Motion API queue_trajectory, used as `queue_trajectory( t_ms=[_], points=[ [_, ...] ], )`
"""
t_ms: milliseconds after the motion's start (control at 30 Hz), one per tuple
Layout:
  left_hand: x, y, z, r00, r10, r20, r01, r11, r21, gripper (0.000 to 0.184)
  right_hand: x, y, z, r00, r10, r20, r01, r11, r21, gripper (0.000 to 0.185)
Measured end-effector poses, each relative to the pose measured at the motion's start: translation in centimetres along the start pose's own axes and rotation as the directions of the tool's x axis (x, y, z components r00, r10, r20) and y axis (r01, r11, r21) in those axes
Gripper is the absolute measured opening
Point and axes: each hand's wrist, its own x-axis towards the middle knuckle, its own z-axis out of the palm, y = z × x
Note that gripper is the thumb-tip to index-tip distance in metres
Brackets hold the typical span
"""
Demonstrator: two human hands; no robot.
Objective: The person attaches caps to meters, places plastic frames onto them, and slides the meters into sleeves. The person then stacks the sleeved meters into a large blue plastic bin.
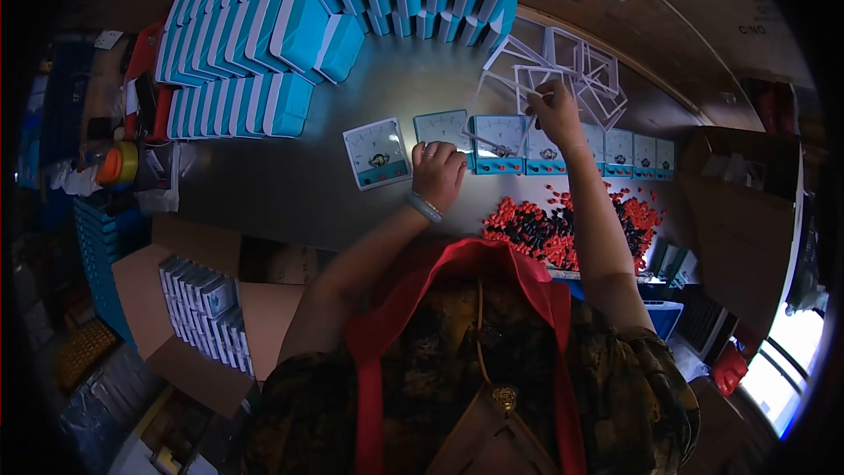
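Observation:
My left hand (439, 174) lies on the lower part of a teal and white meter (441, 127), its fingers curled over the edge. Left of it a second meter (376, 151) with a white frame sits slightly tilted on the table. My right hand (554, 111) is raised above a row of meters (618, 148), fingers pinched on a thin white frame (532, 79). Behind that hand more white frames (598, 70) lie in a loose pile. Below the row, red and black terminal caps (536, 230) are heaped near the table's front edge.
Rows of teal and white housings (299, 31) stand at the back left. An open carton (189, 369) of packed parts is at the lower left, another carton (743, 211) at the right. A yellow tape roll (119, 164) sits at the far left.

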Motion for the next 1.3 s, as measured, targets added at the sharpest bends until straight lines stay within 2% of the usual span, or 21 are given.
queue_trajectory(
  t_ms=[33,67,133,167,200,267,300,400,433,500,533,600,667,700,767,867,1067,1100,1167,1200,1300],
  points=[
    [-0.4,0.2,-0.6,0.997,-0.028,-0.067,0.023,0.997,-0.08,0.029,0.1,-0.2,0.1,1.0,0.005,0.026,-0.004,1.0,-0.03,0.023],
    [-1.3,-0.2,-1.0,0.996,0.021,-0.085,-0.026,0.997,-0.067,0.045,-0.1,-0.4,0.4,0.996,0.005,0.087,0.0,0.999,-0.049,0.025],
    [-0.2,1.0,-3.8,0.999,0.007,0.038,-0.005,1.0,-0.03,0.077,-0.9,-2.0,2.7,0.973,0.088,0.212,-0.081,0.996,-0.04,0.025],
    [1.3,1.3,-4.6,0.964,-0.076,0.256,0.073,0.997,0.022,0.106,-1.4,-3.0,4.1,0.935,0.147,0.323,-0.141,0.989,-0.041,0.027],
    [2.1,0.7,-4.2,0.947,-0.091,0.308,0.07,0.995,0.078,0.113,-1.6,-2.1,6.3,0.946,-0.022,0.325,0.068,0.989,-0.131,0.03],
    [3.0,-1.1,-2.9,0.908,-0.119,0.401,0.05,0.983,0.179,0.124,-2.1,-1.5,9.5,0.945,-0.25,0.213,0.317,0.863,-0.394,0.035],
    [3.0,-2.0,-1.9,0.911,-0.109,0.397,0.042,0.984,0.175,0.124,-2.7,-3.3,9.5,0.974,-0.089,0.208,0.185,0.843,-0.504,0.038],
    [2.8,-3.5,0.5,0.91,-0.071,0.409,-0.059,0.954,0.295,0.125,-2.6,-3.7,8.9,0.987,-0.011,0.158,0.102,0.809,-0.579,0.038],
    [2.7,-3.5,0.9,0.922,-0.067,0.382,-0.053,0.954,0.296,0.125,-2.3,-2.6,8.4,0.984,-0.102,0.147,0.169,0.798,-0.578,0.037],
    [3.0,-2.9,1.2,0.921,-0.082,0.38,-0.06,0.936,0.347,0.126,-0.6,-1.4,6.6,0.982,-0.19,0.004,0.168,0.857,-0.487,0.027],
    [3.1,-2.5,1.3,0.925,-0.082,0.37,-0.056,0.936,0.346,0.126,0.7,-0.4,5.8,0.941,-0.305,-0.146,0.206,0.86,-0.467,0.016],
    [3.5,-1.8,1.4,0.899,-0.151,0.411,-0.063,0.884,0.462,0.127,3.9,1.3,3.2,0.832,-0.51,-0.218,0.276,0.721,-0.636,0.015],
    [4.0,-1.3,1.3,0.887,-0.177,0.426,-0.06,0.871,0.487,0.128,5.9,2.4,1.5,0.88,-0.464,-0.106,0.196,0.556,-0.808,0.017],
    [4.4,-1.1,1.2,0.865,-0.203,0.458,-0.054,0.871,0.489,0.128,6.9,3.7,1.1,0.905,-0.421,-0.063,0.212,0.574,-0.791,0.017],
    [4.1,-0.7,0.4,0.835,-0.239,0.495,-0.047,0.866,0.498,0.129,7.9,4.4,-0.1,0.88,-0.476,0.004,0.27,0.492,-0.828,0.016],
    [4.1,-0.6,-0.4,0.847,-0.19,0.497,-0.008,0.929,0.37,0.13,7.3,2.5,-2.4,0.774,-0.627,-0.086,0.338,0.525,-0.781,0.014],
    [4.5,0.0,1.6,0.869,-0.181,0.46,0.01,0.937,0.349,0.129,3.5,3.0,-4.3,0.795,-0.591,-0.139,0.32,0.602,-0.732,0.007],
    [4.4,-0.4,1.7,0.871,-0.178,0.459,0.034,0.952,0.305,0.127,2.6,3.1,-4.2,0.832,-0.533,-0.152,0.292,0.655,-0.697,0.007],
    [3.9,0.0,0.1,0.874,-0.231,0.427,0.058,0.923,0.38,0.12,1.2,3.4,-4.0,0.909,-0.382,-0.167,0.201,0.753,-0.626,0.012],
    [3.3,-0.2,-0.3,0.865,-0.277,0.418,0.103,0.915,0.391,0.111,0.5,3.3,-4.0,0.908,-0.38,-0.174,0.197,0.756,-0.624,0.012],
    [3.2,-0.6,0.3,0.815,-0.325,0.48,0.078,0.882,0.465,0.108,-1.4,3.9,-3.3,0.977,-0.191,-0.091,0.109,0.822,-0.558,0.019]
  ],
)
